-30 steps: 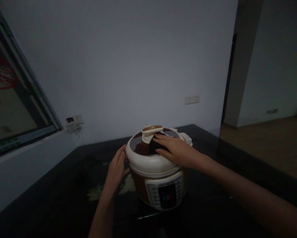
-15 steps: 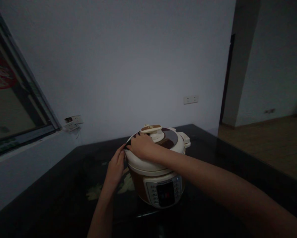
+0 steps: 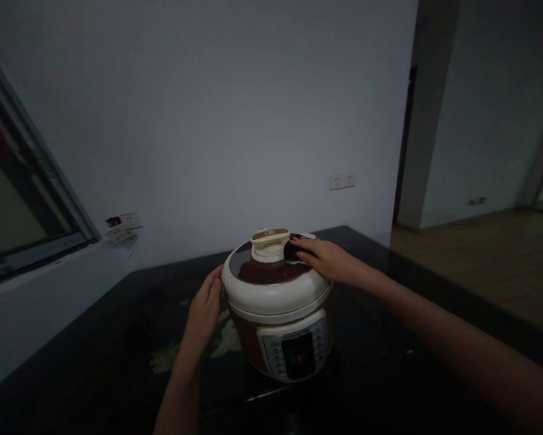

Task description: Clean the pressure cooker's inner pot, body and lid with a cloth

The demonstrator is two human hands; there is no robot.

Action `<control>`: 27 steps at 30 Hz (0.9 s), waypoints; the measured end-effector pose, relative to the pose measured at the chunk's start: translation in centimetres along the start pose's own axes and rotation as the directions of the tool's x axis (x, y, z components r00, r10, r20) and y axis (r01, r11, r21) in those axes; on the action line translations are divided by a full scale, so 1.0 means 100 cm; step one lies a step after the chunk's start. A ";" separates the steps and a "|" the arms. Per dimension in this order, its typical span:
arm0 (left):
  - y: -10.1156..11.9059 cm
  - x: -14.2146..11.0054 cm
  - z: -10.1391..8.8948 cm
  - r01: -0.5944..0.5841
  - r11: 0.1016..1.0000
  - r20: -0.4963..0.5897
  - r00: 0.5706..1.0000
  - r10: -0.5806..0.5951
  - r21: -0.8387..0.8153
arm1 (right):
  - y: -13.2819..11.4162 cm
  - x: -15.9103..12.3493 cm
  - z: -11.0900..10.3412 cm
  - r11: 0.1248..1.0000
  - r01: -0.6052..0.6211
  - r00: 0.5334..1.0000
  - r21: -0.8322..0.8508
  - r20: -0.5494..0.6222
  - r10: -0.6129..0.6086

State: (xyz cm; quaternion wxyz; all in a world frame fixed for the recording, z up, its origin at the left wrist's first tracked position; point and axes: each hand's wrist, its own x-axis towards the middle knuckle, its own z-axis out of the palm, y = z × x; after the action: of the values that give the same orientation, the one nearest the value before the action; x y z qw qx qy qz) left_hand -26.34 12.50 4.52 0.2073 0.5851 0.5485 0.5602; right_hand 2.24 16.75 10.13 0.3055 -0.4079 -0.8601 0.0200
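An electric pressure cooker (image 3: pixel 276 296) stands upright on the dark table, with a white rim, brown sides and a control panel (image 3: pixel 294 350) facing me. Its glossy brown lid top carries a cream and brown handle (image 3: pixel 270 241). My left hand (image 3: pixel 205 305) holds the cooker's left side, fingers stretched up along the lid's rim. On the lid's right part, beside the handle, my right hand (image 3: pixel 328 260) presses a dark cloth (image 3: pixel 292 251) down with its fingers. Most of the cloth is hidden beneath that hand.
The black glossy table (image 3: pixel 176 284) has pale patches on its surface left of the cooker. A white wall (image 3: pixel 253 121) rises behind it, with a wall socket (image 3: pixel 341 181) at right and loose sockets (image 3: pixel 124 226) at left. A window (image 3: pixel 22 181) is on the left.
My right hand has moved with the dark cloth from the lid's left edge across to its right side. The left hand stays against the cooker's left side.
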 end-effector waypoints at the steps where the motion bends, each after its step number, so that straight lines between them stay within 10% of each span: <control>1: 0.000 0.000 0.000 0.004 1.000 -0.001 1.000 -0.004 -0.004 | 0.009 0.006 0.001 0.999 -0.028 1.000 0.018 0.012 0.027; 13: -0.002 0.001 0.000 0.018 1.000 0.003 1.000 -0.018 -0.007 | 0.048 0.095 0.023 0.967 0.008 0.975 0.254 0.214 -0.064; 27: -0.002 0.000 0.001 0.020 1.000 -0.003 1.000 -0.020 -0.013 | 0.075 0.122 0.011 0.884 0.057 0.887 0.463 0.384 -0.258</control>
State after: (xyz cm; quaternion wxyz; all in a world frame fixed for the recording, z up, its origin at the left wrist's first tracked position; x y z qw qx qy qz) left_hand -26.39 12.64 4.33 0.2161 0.5772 0.5511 0.5625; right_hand 0.99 30.71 13.31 0.1906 -0.2403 -0.9102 0.2783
